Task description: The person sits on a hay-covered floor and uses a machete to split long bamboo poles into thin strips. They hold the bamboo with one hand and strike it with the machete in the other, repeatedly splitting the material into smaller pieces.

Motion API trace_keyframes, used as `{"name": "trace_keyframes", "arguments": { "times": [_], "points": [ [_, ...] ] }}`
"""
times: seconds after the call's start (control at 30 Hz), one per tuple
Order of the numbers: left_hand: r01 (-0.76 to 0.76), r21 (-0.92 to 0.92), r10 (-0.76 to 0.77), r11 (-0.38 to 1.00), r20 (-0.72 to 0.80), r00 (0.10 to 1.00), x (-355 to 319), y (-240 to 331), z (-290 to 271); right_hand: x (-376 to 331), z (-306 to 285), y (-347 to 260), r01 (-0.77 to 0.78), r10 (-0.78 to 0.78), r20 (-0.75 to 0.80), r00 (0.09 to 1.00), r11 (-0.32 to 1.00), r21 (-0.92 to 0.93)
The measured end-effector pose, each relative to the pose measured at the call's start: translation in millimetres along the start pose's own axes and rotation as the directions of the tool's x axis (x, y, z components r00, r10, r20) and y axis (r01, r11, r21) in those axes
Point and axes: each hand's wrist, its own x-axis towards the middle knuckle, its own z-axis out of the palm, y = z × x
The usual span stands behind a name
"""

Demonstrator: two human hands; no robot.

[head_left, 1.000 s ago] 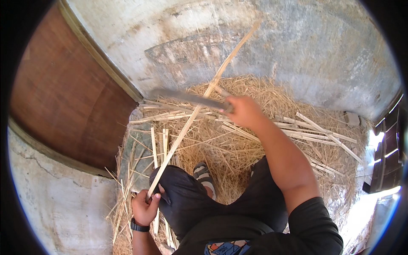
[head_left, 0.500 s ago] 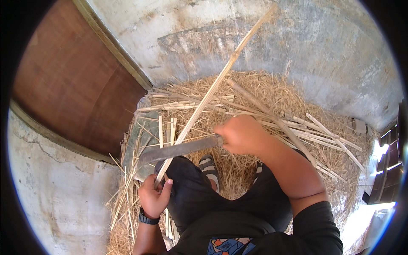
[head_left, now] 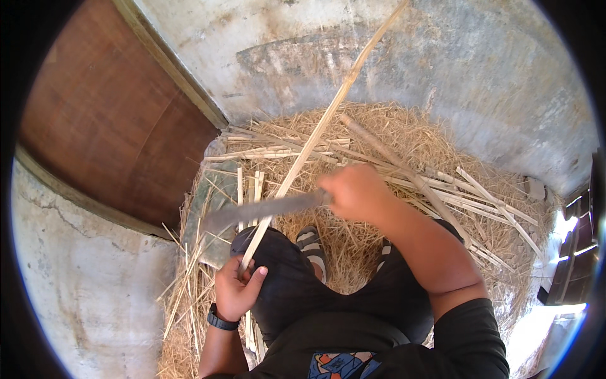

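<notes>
A long pale split-bamboo strip (head_left: 320, 129) slants up and away to the right, its lower end pinched between the thumb and fingers of my left hand (head_left: 240, 288). My left hand is beside my left knee, with a dark watch on the wrist. My right hand (head_left: 355, 194) is closed round the handle of a machete (head_left: 268, 207), mostly hidden in the fist. The broad grey blade points left and crosses the strip above my left hand; its tip is blurred. Whether the edge touches the strip I cannot tell.
Straw and shavings (head_left: 404, 132) cover the ground around my sandalled feet. Several cut strips (head_left: 467, 202) lie at the right, with a thicker bamboo pole (head_left: 385, 150) among them. A greenish stone slab (head_left: 218, 196) is at the left, near a brown door (head_left: 113, 120). A plastered wall (head_left: 467, 69) stands ahead.
My left hand has shifted slightly right and up, carrying the strip's lower end. The machete has moved a little up along the strip, its blade now blurred.
</notes>
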Motion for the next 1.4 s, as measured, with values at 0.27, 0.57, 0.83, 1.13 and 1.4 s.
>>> {"name": "trace_keyframes", "arguments": {
  "times": [0.27, 0.57, 0.83, 1.13, 1.4],
  "points": [
    [0.011, -0.047, -0.014, 0.999, -0.057, 0.998, 4, 16, 7, 0, 9, -8, 0.034, -0.031, -0.073, 0.997, 0.999, 0.042],
    [0.004, -0.084, -0.009, 0.996, -0.055, 0.998, 5, 4, 12, 10, 5, 23, -0.155, 0.165, -0.105, 0.981, 0.983, 0.097],
    [0.009, -0.101, -0.010, 0.995, -0.008, 1.000, 3, -10, -1, 5, 2, 22, -0.072, 0.073, -0.018, 0.997, 0.996, 0.050],
    [0.123, 0.058, -0.122, 0.991, -0.013, 0.992, -25, -40, -38, 1, -14, 72, -0.219, 0.228, -0.084, 0.970, 0.970, 0.105],
    [0.023, 0.201, 0.004, 0.979, -0.135, 0.991, -43, -73, -52, 5, -26, 86, -0.385, 0.405, -0.060, 0.912, 0.899, 0.208]
  ]
}}
